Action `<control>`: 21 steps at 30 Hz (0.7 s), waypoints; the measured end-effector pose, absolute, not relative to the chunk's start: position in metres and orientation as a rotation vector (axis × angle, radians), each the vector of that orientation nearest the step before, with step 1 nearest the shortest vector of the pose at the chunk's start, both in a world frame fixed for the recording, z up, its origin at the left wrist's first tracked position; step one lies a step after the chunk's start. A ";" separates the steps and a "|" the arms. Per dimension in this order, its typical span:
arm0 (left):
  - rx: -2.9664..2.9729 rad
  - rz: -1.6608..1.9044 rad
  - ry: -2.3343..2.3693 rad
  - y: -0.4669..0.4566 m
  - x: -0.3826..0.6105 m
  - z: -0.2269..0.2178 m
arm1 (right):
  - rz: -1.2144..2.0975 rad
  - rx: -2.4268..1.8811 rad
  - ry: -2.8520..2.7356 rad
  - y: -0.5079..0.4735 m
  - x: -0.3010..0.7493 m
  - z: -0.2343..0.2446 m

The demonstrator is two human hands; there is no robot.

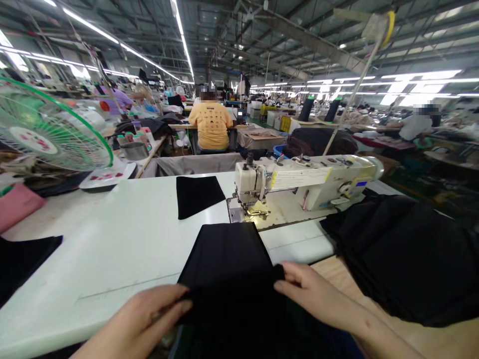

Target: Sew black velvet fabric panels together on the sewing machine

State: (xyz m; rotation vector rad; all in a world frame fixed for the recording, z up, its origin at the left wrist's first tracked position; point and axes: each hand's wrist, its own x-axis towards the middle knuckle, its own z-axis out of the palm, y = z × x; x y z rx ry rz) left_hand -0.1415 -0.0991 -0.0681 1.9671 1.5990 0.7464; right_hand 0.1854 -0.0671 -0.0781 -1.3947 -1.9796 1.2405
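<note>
A black fabric panel [228, 254] hangs over the front edge of the white sewing table [123, 239], its far part lying flat below the machine's needle area. My left hand [144, 316] pinches the panel's left edge between thumb and fingers. On the opposite edge, my right hand [303, 284] is closed on the fabric, with a small fold of it at the fingertips. Just beyond the panel stands a sewing machine [254, 184] with a lit needle plate. Another black fabric piece [198, 194] lies flat to the left of the machine.
A pile of black fabric [407, 254] covers the right side. At the left are a green-rimmed fan [48, 129], pink cloth [18, 204] and more black fabric [26, 264]. A thread stand pole [352, 94] rises behind the machine. A person in a yellow shirt [210, 122] sits ahead.
</note>
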 end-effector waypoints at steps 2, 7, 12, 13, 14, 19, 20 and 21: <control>2.030 0.604 1.614 -0.062 -0.141 -0.065 | 1.028 -1.431 -1.936 -0.039 0.174 -0.096; 2.164 0.509 1.886 0.018 -0.135 -0.084 | 0.647 -1.456 -1.879 0.026 0.144 -0.131; 2.104 0.554 1.896 0.056 -0.138 -0.113 | 0.614 -1.518 -1.821 0.055 0.126 -0.145; 2.081 0.557 1.868 0.058 -0.138 -0.115 | 0.627 -1.514 -1.816 0.057 0.125 -0.146; 2.057 0.570 1.837 0.059 -0.138 -0.117 | 0.642 -1.501 -1.810 0.057 0.124 -0.146; 1.916 0.830 1.755 0.035 -0.132 -0.109 | 0.734 -1.348 -1.735 0.041 0.137 -0.141; 1.836 0.902 1.701 0.026 -0.130 -0.106 | 0.772 -1.308 -1.711 0.036 0.142 -0.139; 1.715 0.979 1.610 0.017 -0.128 -0.102 | 0.834 -1.263 -1.670 0.030 0.147 -0.136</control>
